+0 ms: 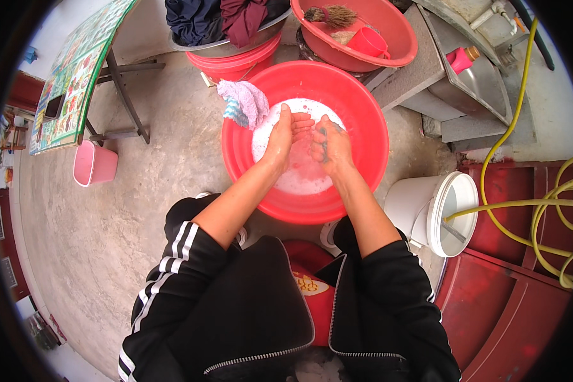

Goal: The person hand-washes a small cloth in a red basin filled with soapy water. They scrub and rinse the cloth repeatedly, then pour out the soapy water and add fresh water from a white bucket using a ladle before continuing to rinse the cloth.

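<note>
A large red plastic basin (372,138) stands on the floor before me, with foamy white suds (305,184) in its water. Over the suds my left hand (284,136) is held palm up, fingers extended and apart from the other hand. My right hand (333,145) is curled around a small grey-blue cloth (323,152); only bits of it show between the fingers, so its kind is unclear. Across the basin's left rim hangs a lilac terry cloth (248,100) with a blue-and-white striped part (235,112).
Behind the basin, a metal bowl (229,45) of dark clothes rests on a red bucket (238,69). Beside it, another red basin (403,47) holds a brush and a pink cup. A white bucket (408,205) with a yellow hose (494,206) stands right; a folding table (81,95) stands left.
</note>
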A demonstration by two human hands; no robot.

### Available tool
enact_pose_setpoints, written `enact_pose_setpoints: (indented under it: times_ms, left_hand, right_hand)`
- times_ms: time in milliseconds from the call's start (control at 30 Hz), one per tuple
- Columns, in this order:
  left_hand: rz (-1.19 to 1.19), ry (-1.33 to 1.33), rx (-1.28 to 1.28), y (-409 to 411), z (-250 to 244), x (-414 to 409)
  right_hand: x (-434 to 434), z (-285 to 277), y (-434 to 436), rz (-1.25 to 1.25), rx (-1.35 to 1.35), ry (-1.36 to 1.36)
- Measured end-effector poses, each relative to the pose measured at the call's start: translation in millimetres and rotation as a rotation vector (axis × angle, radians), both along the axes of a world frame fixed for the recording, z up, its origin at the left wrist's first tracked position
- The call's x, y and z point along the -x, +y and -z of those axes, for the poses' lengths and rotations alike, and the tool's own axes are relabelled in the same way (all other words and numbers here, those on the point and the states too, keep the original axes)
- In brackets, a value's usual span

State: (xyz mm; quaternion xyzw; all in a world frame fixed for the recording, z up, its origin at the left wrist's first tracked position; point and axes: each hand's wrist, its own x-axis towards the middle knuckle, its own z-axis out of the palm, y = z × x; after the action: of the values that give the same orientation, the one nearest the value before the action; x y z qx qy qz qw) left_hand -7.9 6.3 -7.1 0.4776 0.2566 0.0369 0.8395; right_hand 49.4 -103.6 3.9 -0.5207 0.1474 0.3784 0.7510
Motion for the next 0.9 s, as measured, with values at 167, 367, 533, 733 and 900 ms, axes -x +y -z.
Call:
enact_pose_setpoints:
  times_ms: [167,367,533,733,900]
  left_hand:
    - [0.051,-0.006,-0.174,-2.5,1.8,2.9]
    - [0.099,-0.232,-0.874,-8.4,-11.6,7.7]
    - [0.193,-0.169,-0.765,20.6,-20.4,-2.2]
    - [0.124,-0.007,-0.390,36.3,-18.9,-7.9]
    - [0.256,0.087,-0.688,45.1,6.9,-13.2]
  right_hand:
    - [-7.7,10.1,-8.7,-0.016,-0.055,0.021]
    - [-5.8,-2.6,0.1,0.076,-0.159,-0.224]
    - [-6.8,-22.6,-4.8,-0.235,-0.128,-0.462]
    - [-27.2,-12.1,-22.8,-0.508,0.170,-0.549]
    - [-38.0,-3.0,-26.3,-0.745,0.516,-0.759]
